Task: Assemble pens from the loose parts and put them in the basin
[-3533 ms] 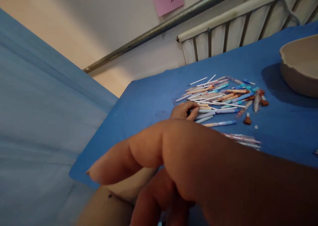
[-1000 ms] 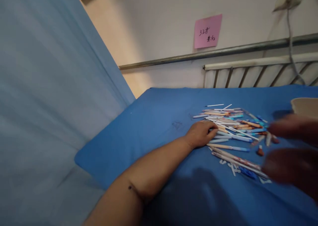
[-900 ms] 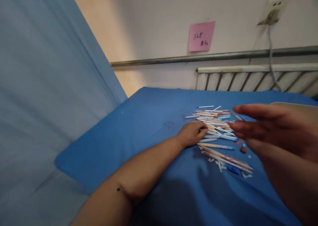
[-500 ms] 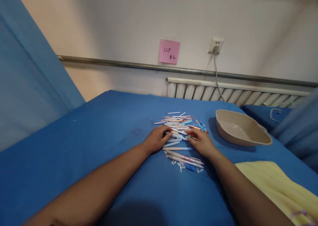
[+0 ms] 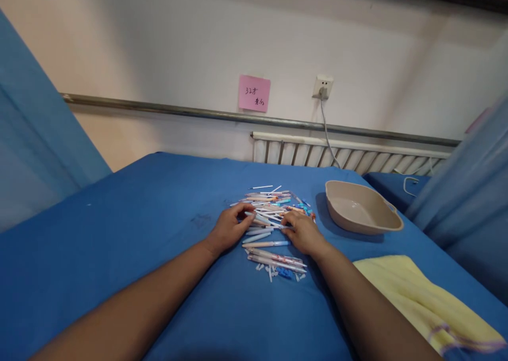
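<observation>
On the blue sheet lies a pile of pens and pen parts (image 5: 273, 202). My left hand (image 5: 229, 228) pinches one end of a pale pen (image 5: 259, 218) at the pile's left side. The fingers of my right hand (image 5: 305, 233) are closed around the other end, which they partly hide. Just below the hands, a few light-blue pen barrels (image 5: 257, 237) and an orange-and-blue pen (image 5: 265, 244) lie crosswise. Two patterned pens (image 5: 277, 259) are nearer to me, beside small white and blue parts (image 5: 283, 272).
A beige plastic basin (image 5: 357, 207) stands right of the pile. Nearer on the right lies a yellow cloth (image 5: 413, 297). Behind the blue-covered table (image 5: 151, 191) are a radiator (image 5: 293, 150), a metal rail and a plugged-in cable. Blue curtains (image 5: 35, 117) hang on both sides.
The view has shifted, so everything sits further left and slightly lower. The hands stay at the pile; the pale pen now shows more clearly between them.
</observation>
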`<control>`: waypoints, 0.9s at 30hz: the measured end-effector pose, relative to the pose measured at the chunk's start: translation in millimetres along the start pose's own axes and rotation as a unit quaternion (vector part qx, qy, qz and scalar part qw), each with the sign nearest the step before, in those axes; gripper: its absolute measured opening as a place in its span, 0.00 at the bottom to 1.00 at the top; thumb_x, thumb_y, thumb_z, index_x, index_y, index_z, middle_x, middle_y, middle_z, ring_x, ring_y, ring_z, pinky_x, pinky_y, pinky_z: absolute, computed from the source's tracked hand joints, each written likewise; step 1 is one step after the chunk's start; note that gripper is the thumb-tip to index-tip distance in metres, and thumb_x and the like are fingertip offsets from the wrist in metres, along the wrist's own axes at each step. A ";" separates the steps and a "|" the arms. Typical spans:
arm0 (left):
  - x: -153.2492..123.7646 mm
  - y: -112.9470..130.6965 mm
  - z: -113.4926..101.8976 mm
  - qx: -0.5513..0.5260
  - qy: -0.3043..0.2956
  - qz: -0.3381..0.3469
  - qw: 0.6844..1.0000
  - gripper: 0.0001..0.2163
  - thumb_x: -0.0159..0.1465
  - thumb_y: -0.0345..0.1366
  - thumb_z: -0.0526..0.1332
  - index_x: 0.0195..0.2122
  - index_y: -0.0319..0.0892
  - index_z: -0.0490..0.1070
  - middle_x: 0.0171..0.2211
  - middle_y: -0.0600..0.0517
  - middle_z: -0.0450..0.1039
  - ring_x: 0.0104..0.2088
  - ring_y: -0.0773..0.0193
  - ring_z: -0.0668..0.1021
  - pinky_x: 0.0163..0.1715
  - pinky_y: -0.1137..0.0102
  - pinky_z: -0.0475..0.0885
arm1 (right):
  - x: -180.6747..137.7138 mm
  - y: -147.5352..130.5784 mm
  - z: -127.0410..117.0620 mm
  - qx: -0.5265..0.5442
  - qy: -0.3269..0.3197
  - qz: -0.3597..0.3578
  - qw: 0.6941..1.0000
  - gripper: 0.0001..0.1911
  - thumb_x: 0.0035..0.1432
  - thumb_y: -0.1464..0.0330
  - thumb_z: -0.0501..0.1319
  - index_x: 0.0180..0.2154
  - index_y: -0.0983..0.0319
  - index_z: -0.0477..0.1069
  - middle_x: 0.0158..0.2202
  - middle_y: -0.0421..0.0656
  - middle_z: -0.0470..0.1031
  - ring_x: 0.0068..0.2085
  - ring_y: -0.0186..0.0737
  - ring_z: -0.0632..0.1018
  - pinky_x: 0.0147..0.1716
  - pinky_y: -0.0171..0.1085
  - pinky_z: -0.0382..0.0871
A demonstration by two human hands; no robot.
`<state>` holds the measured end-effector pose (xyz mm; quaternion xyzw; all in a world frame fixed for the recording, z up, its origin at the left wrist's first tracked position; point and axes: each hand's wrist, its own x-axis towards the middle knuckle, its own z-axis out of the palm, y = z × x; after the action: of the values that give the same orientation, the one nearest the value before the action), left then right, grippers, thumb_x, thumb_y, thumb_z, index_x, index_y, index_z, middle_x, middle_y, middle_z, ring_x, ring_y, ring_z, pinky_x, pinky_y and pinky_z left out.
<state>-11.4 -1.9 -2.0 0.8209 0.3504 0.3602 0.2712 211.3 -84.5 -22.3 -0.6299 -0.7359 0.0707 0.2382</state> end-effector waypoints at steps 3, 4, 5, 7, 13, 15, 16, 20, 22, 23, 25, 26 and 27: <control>0.3 -1.2 -3.5 -0.005 0.048 -0.023 0.999 0.13 0.59 0.42 0.58 0.41 0.41 0.72 0.31 0.52 0.75 0.30 0.63 0.75 0.33 0.69 0.71 | -0.5 1.4 -5.1 -0.009 -0.008 0.009 1.000 0.07 0.53 0.73 0.61 0.37 0.60 0.69 0.48 0.45 0.72 0.54 0.44 0.67 0.50 0.42 0.58; 0.3 -1.5 -4.8 -0.004 0.063 -0.027 0.998 0.14 0.59 0.42 0.57 0.42 0.41 0.72 0.30 0.52 0.74 0.29 0.64 0.75 0.32 0.70 0.71 | -1.0 0.9 -7.0 -0.014 -0.010 0.010 1.000 0.08 0.52 0.74 0.60 0.37 0.60 0.68 0.48 0.45 0.72 0.54 0.45 0.66 0.51 0.42 0.57; 0.5 -1.7 -6.2 -0.003 0.078 -0.028 0.997 0.14 0.60 0.43 0.57 0.42 0.41 0.71 0.29 0.53 0.73 0.29 0.64 0.75 0.32 0.70 0.71 | -1.7 0.1 -8.7 -0.019 -0.011 0.010 1.000 0.08 0.52 0.75 0.60 0.36 0.60 0.68 0.48 0.45 0.72 0.54 0.45 0.66 0.50 0.41 0.57; 1.1 -1.6 -8.8 0.003 0.115 -0.024 0.993 0.14 0.61 0.44 0.55 0.42 0.41 0.71 0.28 0.54 0.72 0.28 0.65 0.74 0.32 0.71 0.70 | -3.2 -1.7 -11.7 -0.034 -0.013 0.012 0.999 0.09 0.51 0.76 0.59 0.36 0.61 0.68 0.46 0.46 0.72 0.53 0.45 0.67 0.49 0.41 0.57; 4.7 -1.0 -10.7 0.009 0.161 -0.027 0.986 0.14 0.61 0.45 0.54 0.39 0.40 0.71 0.29 0.54 0.71 0.29 0.65 0.73 0.32 0.72 0.69 | -5.8 -5.7 -17.2 -0.056 -0.020 -0.003 0.998 0.10 0.53 0.76 0.57 0.39 0.61 0.69 0.46 0.47 0.71 0.53 0.45 0.67 0.47 0.41 0.56; 4.9 -1.6 -9.0 0.026 0.131 -0.035 0.990 0.14 0.61 0.45 0.54 0.38 0.41 0.71 0.28 0.54 0.72 0.28 0.65 0.73 0.31 0.72 0.69 | -5.4 -8.2 -18.6 -0.058 -0.014 -0.016 0.998 0.11 0.54 0.76 0.57 0.40 0.60 0.69 0.46 0.46 0.71 0.53 0.44 0.67 0.48 0.40 0.56; 4.8 -2.1 -7.8 0.037 0.107 -0.036 0.993 0.14 0.61 0.45 0.54 0.37 0.41 0.71 0.28 0.54 0.72 0.28 0.65 0.73 0.30 0.72 0.69 | -5.0 -9.7 -19.3 -0.061 -0.010 -0.022 0.998 0.11 0.55 0.76 0.57 0.40 0.60 0.69 0.46 0.45 0.71 0.52 0.44 0.67 0.48 0.40 0.55; 4.5 -4.2 -3.4 0.070 0.001 -0.011 0.998 0.12 0.61 0.43 0.54 0.34 0.43 0.71 0.28 0.54 0.74 0.29 0.63 0.75 0.32 0.70 0.69 | -3.6 -14.4 -20.7 -0.091 -0.018 -0.030 0.995 0.11 0.56 0.75 0.56 0.40 0.59 0.70 0.44 0.46 0.72 0.51 0.45 0.68 0.48 0.42 0.56; 4.7 -4.5 -2.4 0.078 -0.025 0.014 0.997 0.10 0.61 0.41 0.55 0.34 0.43 0.72 0.31 0.53 0.75 0.33 0.61 0.76 0.36 0.69 0.70 | -2.9 -15.0 -19.9 -0.097 -0.026 -0.023 0.995 0.11 0.57 0.74 0.56 0.41 0.59 0.71 0.44 0.46 0.72 0.50 0.46 0.69 0.48 0.42 0.56; 4.8 -4.2 -2.3 0.081 -0.032 0.028 0.996 0.09 0.60 0.41 0.55 0.35 0.44 0.72 0.33 0.52 0.75 0.35 0.60 0.76 0.38 0.68 0.70 | -2.6 -14.8 -19.2 -0.097 -0.027 -0.018 0.995 0.11 0.57 0.74 0.56 0.41 0.58 0.71 0.43 0.46 0.73 0.50 0.46 0.69 0.48 0.42 0.56; 5.0 -3.1 -2.8 0.083 -0.038 0.057 0.994 0.08 0.60 0.39 0.56 0.36 0.44 0.72 0.37 0.51 0.76 0.40 0.59 0.76 0.44 0.65 0.69 | -2.1 -14.2 -17.6 -0.089 -0.025 -0.014 0.996 0.11 0.57 0.73 0.56 0.42 0.58 0.71 0.44 0.45 0.73 0.50 0.45 0.69 0.49 0.41 0.56; 4.9 -2.3 -3.2 0.084 -0.041 0.072 0.993 0.08 0.61 0.39 0.56 0.36 0.44 0.73 0.39 0.50 0.75 0.42 0.58 0.75 0.46 0.63 0.68 | -2.0 -13.9 -16.8 -0.084 -0.020 -0.015 0.996 0.11 0.57 0.73 0.57 0.42 0.58 0.71 0.44 0.45 0.73 0.50 0.45 0.69 0.49 0.41 0.56; 4.6 -1.3 -3.5 0.085 -0.045 0.087 0.992 0.08 0.61 0.39 0.57 0.37 0.44 0.73 0.41 0.49 0.75 0.44 0.58 0.74 0.49 0.62 0.66 | -1.9 -13.8 -16.2 -0.078 -0.014 -0.017 0.997 0.11 0.57 0.72 0.57 0.42 0.58 0.71 0.44 0.45 0.72 0.50 0.45 0.69 0.49 0.40 0.56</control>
<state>-12.3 3.2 1.0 0.8838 0.2942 0.3141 0.1834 206.2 -92.3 -3.0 -0.6329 -0.7530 0.0180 0.1793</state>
